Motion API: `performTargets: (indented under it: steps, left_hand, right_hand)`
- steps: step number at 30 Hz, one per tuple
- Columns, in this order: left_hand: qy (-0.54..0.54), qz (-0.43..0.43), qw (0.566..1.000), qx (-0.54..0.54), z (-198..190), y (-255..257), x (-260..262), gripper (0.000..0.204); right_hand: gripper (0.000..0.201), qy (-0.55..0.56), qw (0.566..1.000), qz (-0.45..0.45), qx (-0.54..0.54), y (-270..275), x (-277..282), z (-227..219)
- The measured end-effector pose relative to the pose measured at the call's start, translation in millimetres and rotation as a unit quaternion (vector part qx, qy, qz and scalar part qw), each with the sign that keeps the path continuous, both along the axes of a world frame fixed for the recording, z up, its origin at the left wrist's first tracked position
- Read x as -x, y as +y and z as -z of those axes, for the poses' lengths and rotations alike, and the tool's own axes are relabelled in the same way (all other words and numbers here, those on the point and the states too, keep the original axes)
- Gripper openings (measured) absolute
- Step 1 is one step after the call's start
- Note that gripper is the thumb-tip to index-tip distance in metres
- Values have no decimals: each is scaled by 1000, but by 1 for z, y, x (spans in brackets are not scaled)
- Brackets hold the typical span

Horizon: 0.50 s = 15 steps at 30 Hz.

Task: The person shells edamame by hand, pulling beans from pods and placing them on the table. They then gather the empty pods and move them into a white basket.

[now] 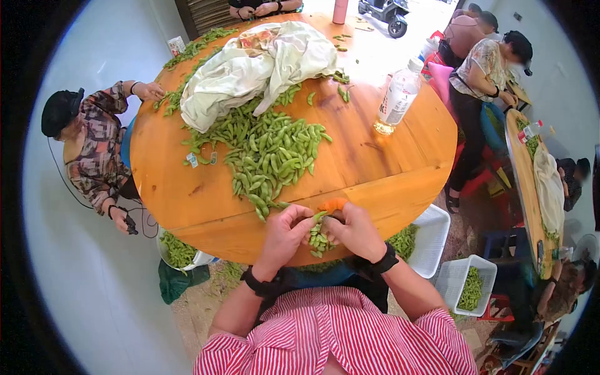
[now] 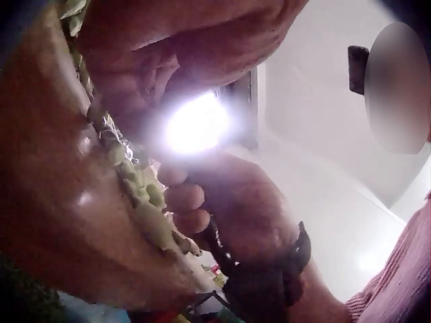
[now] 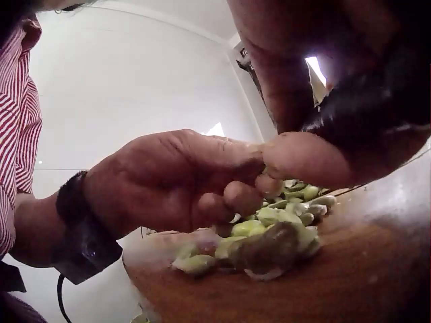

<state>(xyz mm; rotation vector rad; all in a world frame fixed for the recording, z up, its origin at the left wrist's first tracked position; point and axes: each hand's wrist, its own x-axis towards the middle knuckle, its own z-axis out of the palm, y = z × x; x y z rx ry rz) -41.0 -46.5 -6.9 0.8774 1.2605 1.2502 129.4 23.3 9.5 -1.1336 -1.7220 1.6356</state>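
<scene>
A crumpled white cloth lay on the round wooden table, partly over a loose heap of plump green pods. Right of the heap's near end, the left hand pinched one pod between thumb and finger, just above the table's near edge. This pod was slim and bright green, mostly hidden by the fingers. Beneath it sat a small pile of paler green beans, plump and rounded. The right hand, fingers curled, grasped the pod's other end. Farther right stood a labelled clear bottle.
</scene>
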Motion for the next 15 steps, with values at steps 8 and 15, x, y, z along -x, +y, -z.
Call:
performTargets:
  steps: [8, 15]
  left_hand:
    - [166, -16, 982, -92, 2, -3, -8, 12]
    - [423, -46, 865, -267, -12, -1, -12, 16]
  right_hand:
    - [19, -112, 966, -35, -229, 1, -2, 1]
    - [16, -157, 936, -28, -313, -7, 8, -7]
